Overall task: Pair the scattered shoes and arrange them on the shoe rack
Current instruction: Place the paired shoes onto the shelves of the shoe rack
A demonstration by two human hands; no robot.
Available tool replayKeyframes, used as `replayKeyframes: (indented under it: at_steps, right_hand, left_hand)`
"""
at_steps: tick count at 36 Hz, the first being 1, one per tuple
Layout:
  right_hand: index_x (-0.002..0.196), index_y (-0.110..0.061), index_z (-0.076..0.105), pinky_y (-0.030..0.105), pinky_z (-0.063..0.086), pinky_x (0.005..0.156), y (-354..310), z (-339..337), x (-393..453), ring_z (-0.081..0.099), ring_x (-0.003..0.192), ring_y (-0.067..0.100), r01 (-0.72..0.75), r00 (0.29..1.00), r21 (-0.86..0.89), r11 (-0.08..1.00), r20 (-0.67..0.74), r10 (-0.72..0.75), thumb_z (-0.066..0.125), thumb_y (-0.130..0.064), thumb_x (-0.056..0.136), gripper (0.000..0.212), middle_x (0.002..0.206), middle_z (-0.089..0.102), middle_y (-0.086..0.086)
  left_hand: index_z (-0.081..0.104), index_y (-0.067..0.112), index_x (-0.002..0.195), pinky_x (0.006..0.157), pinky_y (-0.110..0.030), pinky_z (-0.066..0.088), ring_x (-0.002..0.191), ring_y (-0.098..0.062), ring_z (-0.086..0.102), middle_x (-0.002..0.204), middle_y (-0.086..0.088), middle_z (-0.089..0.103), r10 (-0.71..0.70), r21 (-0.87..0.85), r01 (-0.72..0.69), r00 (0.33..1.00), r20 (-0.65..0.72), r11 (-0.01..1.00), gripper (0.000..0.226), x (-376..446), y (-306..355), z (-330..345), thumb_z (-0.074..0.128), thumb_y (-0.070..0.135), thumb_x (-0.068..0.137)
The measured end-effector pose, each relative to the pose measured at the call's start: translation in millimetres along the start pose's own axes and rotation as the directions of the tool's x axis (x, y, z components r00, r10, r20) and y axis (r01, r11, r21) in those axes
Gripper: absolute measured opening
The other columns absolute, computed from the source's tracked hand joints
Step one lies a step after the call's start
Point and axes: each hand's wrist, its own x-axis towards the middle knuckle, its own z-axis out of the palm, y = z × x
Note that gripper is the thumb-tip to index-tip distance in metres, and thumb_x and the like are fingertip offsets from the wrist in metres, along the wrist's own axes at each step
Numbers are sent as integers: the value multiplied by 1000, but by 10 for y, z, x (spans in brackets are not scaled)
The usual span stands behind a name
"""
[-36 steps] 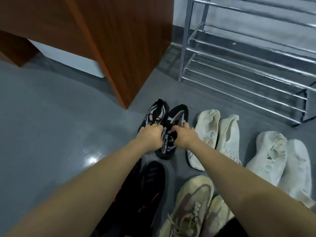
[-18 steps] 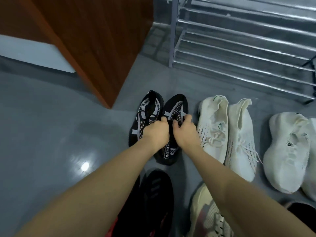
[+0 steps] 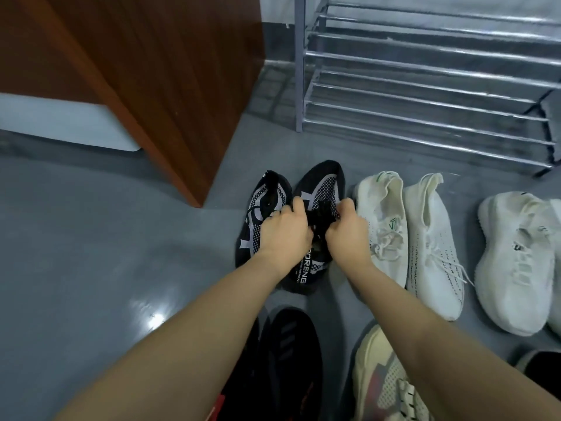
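Observation:
A black-and-white mesh pair stands on the grey floor, its left shoe [image 3: 259, 217] against its right shoe [image 3: 323, 183]. My left hand [image 3: 287, 235] and my right hand [image 3: 349, 237] meet over the right shoe. Each pinches the black tongue or lace bunch [image 3: 323, 212] raised between them. A cream knit pair [image 3: 385, 226] lies just right of my right hand. Another white pair [image 3: 522, 253] lies at the far right. The metal shoe rack [image 3: 425, 95] stands beyond the shoes, and the bars I can see carry nothing.
A brown wooden cabinet [image 3: 151, 71] stands at the back left, its corner close to the black-and-white pair. A black pair [image 3: 291, 354] and a beige sneaker [image 3: 382, 375] lie under my forearms. Bare grey floor [image 3: 106, 253] spreads to the left.
My hands have drawn closer over the right black-and-white shoe and lifted a black bunch of tongue or lace between them. The shoes stay in place.

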Motion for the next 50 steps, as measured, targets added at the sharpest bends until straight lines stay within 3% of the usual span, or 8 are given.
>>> replayKeyframes:
  at_steps: [8,18,27,31,35,39,43,50]
  right_hand:
    - [99,-8,50,31,45,61,-209,-63,-14,54,67,21,103,992,116,988,-84,-94,37,8,85,25,76,56,1]
    - [103,-9,54,7,32,51,-426,209,-69,46,57,4,157,986,235,959,-87,-141,39,8,87,27,73,56,-3]
    - [116,-21,53,30,47,69,-642,502,58,59,80,15,161,971,262,951,129,-200,47,-21,97,20,92,63,-2]
    - [122,-23,51,44,49,87,-524,642,43,55,104,23,226,932,153,962,253,-259,38,-10,94,34,112,61,1]
    - [128,-17,50,34,31,101,-413,672,47,42,120,24,325,905,-102,940,321,-278,40,1,85,48,129,54,2]
    - [141,-27,35,38,5,112,-279,663,24,22,136,25,595,776,-407,693,514,-365,55,-18,78,66,151,28,-5]
    - [142,-32,34,48,-13,113,-257,606,50,20,137,29,647,754,-517,561,544,-367,57,-27,80,67,147,31,-6]
    - [138,-33,39,50,7,111,-336,519,49,30,123,32,605,795,-647,464,524,-305,51,-30,91,49,132,42,1]
  left_hand:
    - [33,5,127,74,-41,46,100,-34,59,116,-15,53,-45,-81,45,999,1,996,46,89,-115,-246,53,30,94]
    - [35,3,121,63,-33,34,89,-39,58,113,-19,49,-56,-69,55,998,-11,996,33,42,-419,-474,46,4,90]
    - [35,12,123,65,-41,45,75,-35,53,103,-15,48,-192,-201,173,978,-78,964,38,-33,-841,-600,46,1,88]
    - [34,13,124,62,-37,40,70,-30,47,100,-14,46,-255,-170,245,966,-41,954,39,-125,-1047,-533,43,-1,89]
    - [35,11,121,61,-39,39,69,-31,46,91,-11,41,-307,-134,300,951,-34,944,35,-228,-1259,-484,40,-3,89]
    - [35,11,122,62,-39,39,70,-31,46,91,-10,40,-308,-108,306,952,1,946,35,-293,-1300,-447,40,-2,90]
    - [36,11,119,61,-37,38,71,-30,47,90,-10,42,-308,-152,309,951,32,939,32,-320,-1232,-428,41,-1,90]
    - [37,8,117,60,-36,37,73,-30,48,91,-10,43,-295,-176,291,955,6,940,30,-308,-1137,-534,43,1,89]
